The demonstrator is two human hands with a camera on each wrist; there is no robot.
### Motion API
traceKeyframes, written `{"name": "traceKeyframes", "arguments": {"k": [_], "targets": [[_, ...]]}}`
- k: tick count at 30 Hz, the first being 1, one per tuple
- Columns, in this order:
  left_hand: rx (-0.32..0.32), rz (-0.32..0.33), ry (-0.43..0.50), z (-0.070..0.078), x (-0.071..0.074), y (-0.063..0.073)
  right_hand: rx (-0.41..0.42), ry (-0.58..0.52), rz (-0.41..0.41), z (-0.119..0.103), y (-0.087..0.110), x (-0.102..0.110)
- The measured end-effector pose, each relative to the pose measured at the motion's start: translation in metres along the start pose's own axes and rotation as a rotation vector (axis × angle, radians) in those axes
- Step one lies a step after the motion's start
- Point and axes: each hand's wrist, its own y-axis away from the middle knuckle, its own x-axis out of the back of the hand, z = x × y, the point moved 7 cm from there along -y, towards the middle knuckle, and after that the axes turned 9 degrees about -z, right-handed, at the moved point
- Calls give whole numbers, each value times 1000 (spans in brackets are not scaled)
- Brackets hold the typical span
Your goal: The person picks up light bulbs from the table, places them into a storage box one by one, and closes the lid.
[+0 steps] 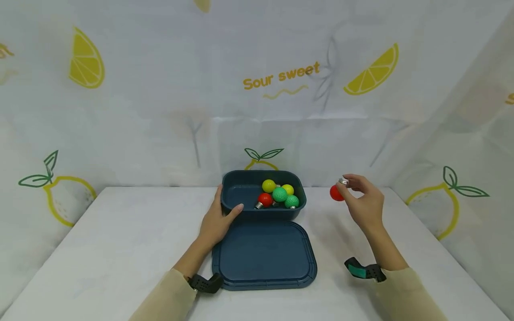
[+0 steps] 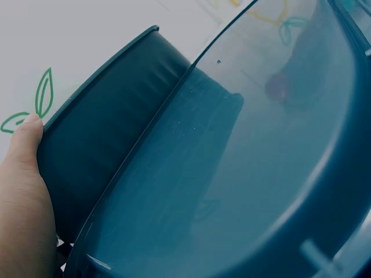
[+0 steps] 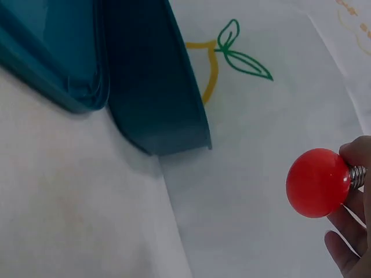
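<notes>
A dark blue plastic box stands open-topped at the back of the table, with several small coloured light bulbs in its right half. Two are yellow, two are green, and one is red. My left hand grips the box at its left end, the thumb lying at the front rim. To the right of the box, my right hand pinches another red light bulb near its silver screw base, above the table. The red globe hangs downward in the head view.
The dark blue lid lies flat in front of the box, close against it. A white table spreads to both sides. Behind stands a white curtain printed with lemons.
</notes>
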Motion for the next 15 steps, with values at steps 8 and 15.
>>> {"name": "traceKeyframes", "arguments": {"k": [8,15], "targets": [[-12,25,1,3,2,3,64,-20,-169,-42,-20,-24],[-14,9,5,1,-1,1,88,-82,-244,-70,-34,-40]]}}
